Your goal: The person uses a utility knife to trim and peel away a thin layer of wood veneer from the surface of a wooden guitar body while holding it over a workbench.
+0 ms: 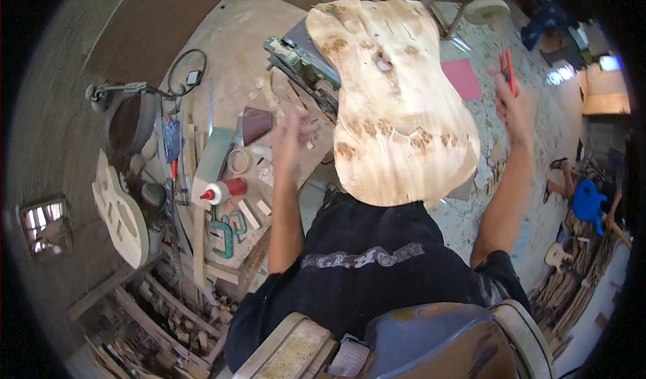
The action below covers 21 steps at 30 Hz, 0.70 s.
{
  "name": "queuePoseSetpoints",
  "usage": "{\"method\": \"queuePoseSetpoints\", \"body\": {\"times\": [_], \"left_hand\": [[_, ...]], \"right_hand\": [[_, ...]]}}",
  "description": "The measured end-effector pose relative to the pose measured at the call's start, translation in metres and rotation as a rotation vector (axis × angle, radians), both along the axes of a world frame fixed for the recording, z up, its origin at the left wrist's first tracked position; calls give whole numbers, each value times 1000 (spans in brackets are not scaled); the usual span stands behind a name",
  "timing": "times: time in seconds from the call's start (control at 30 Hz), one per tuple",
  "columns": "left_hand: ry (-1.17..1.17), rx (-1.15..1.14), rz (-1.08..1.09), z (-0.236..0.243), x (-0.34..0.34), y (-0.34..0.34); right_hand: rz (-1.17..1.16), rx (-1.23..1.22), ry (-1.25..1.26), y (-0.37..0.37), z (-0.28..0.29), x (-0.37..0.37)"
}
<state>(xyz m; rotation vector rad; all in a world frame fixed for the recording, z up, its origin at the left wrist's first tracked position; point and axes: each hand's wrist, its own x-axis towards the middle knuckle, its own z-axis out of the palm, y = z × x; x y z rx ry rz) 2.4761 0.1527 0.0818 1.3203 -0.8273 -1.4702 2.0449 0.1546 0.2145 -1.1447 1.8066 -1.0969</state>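
Observation:
A pale wooden guitar-body blank [404, 103] with burl figuring and a knot hole fills the upper middle, its near edge close to my torso. My left hand [296, 133] is beside its left edge above the cluttered bench, smeared by motion, so whether it holds anything is unclear. Raised off the blank's right side, my right hand [511, 106] grips a red-handled hand tool [509, 71], perhaps pliers. A green metal vise or tool [301, 59] lies partly under the blank's upper left.
The bench [232, 29] carries a glue bottle [222, 191], teal clamps [222, 238], sandpaper and offcuts. Another cut body [121, 217] stands at left. Wood scraps pile below. At right are a blue guitar body [589, 204], a pink sheet [461, 80] and another person's legs [565, 177].

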Motion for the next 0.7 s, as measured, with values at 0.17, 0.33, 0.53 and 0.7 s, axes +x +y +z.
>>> {"method": "queuePoseSetpoints", "body": {"times": [0.17,0.33,0.53,0.7], "left_hand": [[298,129,-212,16,-41,56],[286,42,-308,15,-45,58],[254,10,-300,10,-37,22],[319,-41,-399,7,-25,-29]], "right_hand": [[-352,59,-150,95,-77,-1],[-371,-77,-312,124,-82,62],[-324,-3,-416,141,-84,72],[-316,-78,-484,147,-90,102]]}}
